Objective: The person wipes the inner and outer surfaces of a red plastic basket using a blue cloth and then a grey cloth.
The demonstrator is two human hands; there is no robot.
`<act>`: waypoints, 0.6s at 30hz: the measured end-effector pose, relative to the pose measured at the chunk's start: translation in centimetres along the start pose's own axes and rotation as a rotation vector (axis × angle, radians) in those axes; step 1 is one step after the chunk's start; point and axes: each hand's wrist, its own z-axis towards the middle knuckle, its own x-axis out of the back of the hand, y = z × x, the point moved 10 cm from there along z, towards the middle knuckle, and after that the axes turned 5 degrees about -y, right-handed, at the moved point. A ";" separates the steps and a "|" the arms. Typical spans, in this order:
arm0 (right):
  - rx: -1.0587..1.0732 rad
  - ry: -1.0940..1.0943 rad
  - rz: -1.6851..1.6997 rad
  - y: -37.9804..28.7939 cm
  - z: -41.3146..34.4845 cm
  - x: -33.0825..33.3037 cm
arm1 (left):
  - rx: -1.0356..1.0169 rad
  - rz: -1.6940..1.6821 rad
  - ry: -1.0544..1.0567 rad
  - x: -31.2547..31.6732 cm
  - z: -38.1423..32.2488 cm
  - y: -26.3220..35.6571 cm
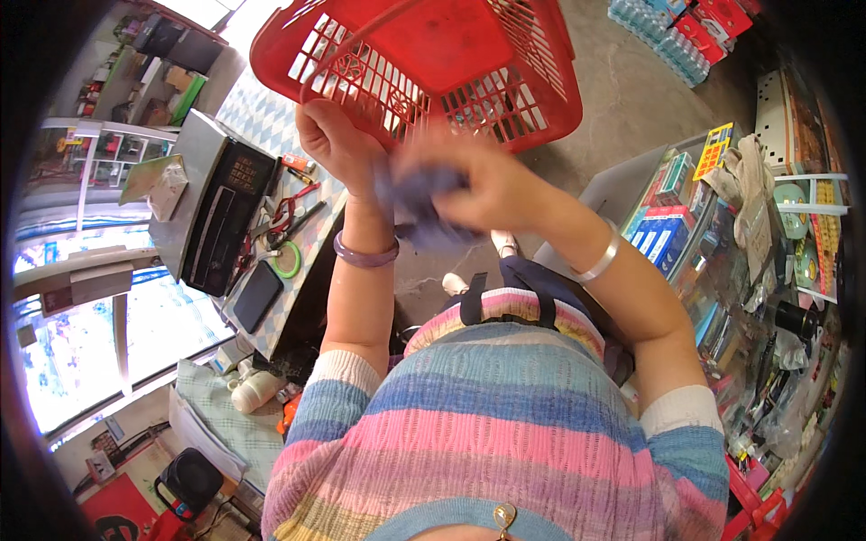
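A red plastic shopping basket (473, 51) with slatted sides is held up, tilted, at the top of the view. My left hand (338, 142) is closed around its thin red handle (331, 64) at the near left corner. Bunched in my right hand (484, 186) is a purple-grey cloth (429, 203), blurred by motion. The cloth lies against my left wrist and just below the basket's near side; whether it touches the basket cannot be told. Some fingers of my right hand are blurred.
To the left, a table with a checked cover (250, 108) bears a black-fronted machine (226, 216), a smartphone (258, 295), scissors (287, 213) and green tape (288, 260). A glass display counter (676, 250) with boxes and work gloves (747, 196) stands right. Bottled-water packs (666, 44) sit on the floor.
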 end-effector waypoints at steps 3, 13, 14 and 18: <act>-0.099 0.099 0.193 -0.2 -1.4 1.7 | 0.043 -0.085 0.189 -0.1 0.3 0.3; 0.152 0.329 -0.179 -3.8 3.3 4.8 | -0.065 0.083 -0.211 -2.0 -2.6 1.1; 0.063 0.088 0.029 -3.5 2.7 3.3 | -0.040 0.127 -0.113 -0.1 -2.1 0.8; -0.076 0.230 0.513 -1.4 0.0 3.4 | 0.114 0.060 0.128 -0.6 0.1 1.5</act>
